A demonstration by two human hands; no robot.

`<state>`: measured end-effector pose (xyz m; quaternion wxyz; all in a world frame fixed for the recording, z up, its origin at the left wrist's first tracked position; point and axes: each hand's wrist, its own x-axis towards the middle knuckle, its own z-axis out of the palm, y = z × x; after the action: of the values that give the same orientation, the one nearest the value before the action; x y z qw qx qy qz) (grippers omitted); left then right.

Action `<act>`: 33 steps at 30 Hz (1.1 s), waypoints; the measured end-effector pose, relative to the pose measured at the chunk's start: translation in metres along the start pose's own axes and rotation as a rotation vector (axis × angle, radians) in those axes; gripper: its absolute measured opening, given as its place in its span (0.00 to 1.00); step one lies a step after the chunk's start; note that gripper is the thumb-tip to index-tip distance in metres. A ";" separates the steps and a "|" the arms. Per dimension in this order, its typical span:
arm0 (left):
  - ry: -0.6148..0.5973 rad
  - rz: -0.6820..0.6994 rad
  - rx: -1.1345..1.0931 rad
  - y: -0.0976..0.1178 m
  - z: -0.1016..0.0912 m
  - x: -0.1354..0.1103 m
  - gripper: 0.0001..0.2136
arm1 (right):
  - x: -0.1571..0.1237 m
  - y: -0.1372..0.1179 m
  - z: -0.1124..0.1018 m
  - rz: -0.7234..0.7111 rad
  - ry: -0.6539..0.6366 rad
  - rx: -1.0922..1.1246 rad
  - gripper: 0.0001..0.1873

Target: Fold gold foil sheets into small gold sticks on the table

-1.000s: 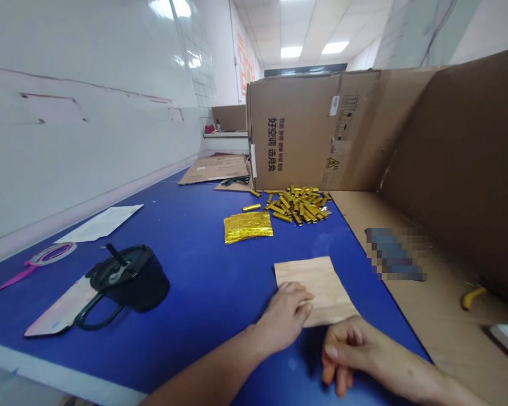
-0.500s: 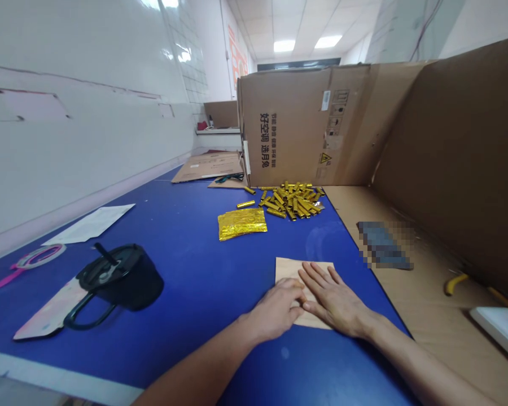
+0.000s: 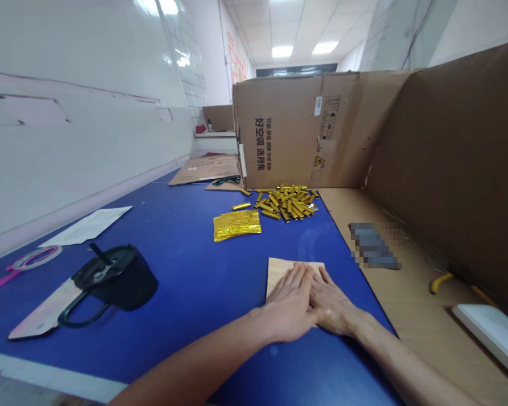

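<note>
A flat tan sheet (image 3: pixel 278 275), like paper or thin wood, lies on the blue table (image 3: pixel 195 276) in front of me. My left hand (image 3: pixel 294 301) rests on it with fingers stretched out, pressed flat and partly overlapping the other hand. My right hand (image 3: pixel 332 301) also lies flat on the sheet's right part, fingers extended. Whatever is beneath the palms is hidden. Beyond them sits a stack of gold foil sheets (image 3: pixel 237 225), and behind that a pile of rolled gold foil tubes (image 3: pixel 288 203).
To the left stand a dark lidded mug (image 3: pixel 122 279), a roll of tape (image 3: pixel 38 257) and a white paper (image 3: pixel 88 224). Large cardboard (image 3: pixel 296 135) walls off the back and right. A white flat object (image 3: pixel 491 332) lies at the right.
My left hand has gone from curled fingers to lying flat, moving right and over the edge of my right hand. The view has shifted slightly.
</note>
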<state>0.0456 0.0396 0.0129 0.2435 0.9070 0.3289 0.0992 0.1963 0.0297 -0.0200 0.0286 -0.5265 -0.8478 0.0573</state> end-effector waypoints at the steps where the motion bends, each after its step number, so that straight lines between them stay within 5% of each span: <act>1: 0.018 0.031 0.011 0.001 0.005 0.005 0.35 | 0.000 0.000 0.000 -0.009 -0.008 -0.002 0.34; 6: -0.015 0.098 0.092 -0.010 0.019 0.017 0.40 | -0.001 0.000 -0.001 -0.029 0.007 -0.004 0.34; 15: -0.057 0.009 0.288 -0.050 0.001 -0.005 0.39 | -0.002 0.001 -0.004 0.062 0.029 0.020 0.36; 20: -0.051 -0.018 0.304 -0.053 0.004 -0.007 0.38 | -0.002 0.022 -0.003 0.336 0.035 -0.031 0.32; 24: -0.041 -0.033 0.298 -0.052 0.006 -0.007 0.38 | 0.000 0.027 -0.006 0.578 0.200 -0.117 0.30; 27: -0.030 -0.037 0.302 -0.052 0.007 -0.006 0.38 | 0.000 0.004 -0.010 0.468 0.286 -0.147 0.31; 30: -0.031 -0.041 0.329 -0.052 0.008 -0.006 0.34 | 0.000 -0.026 -0.011 0.039 0.116 0.036 0.32; 33: -0.035 -0.053 0.343 -0.051 0.009 -0.007 0.34 | 0.002 -0.032 -0.007 -0.061 0.019 0.109 0.36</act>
<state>0.0154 0.0662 -0.0209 0.0936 0.9279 0.3604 0.0192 0.1680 0.0179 -0.0089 0.0672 -0.4988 -0.8586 0.0974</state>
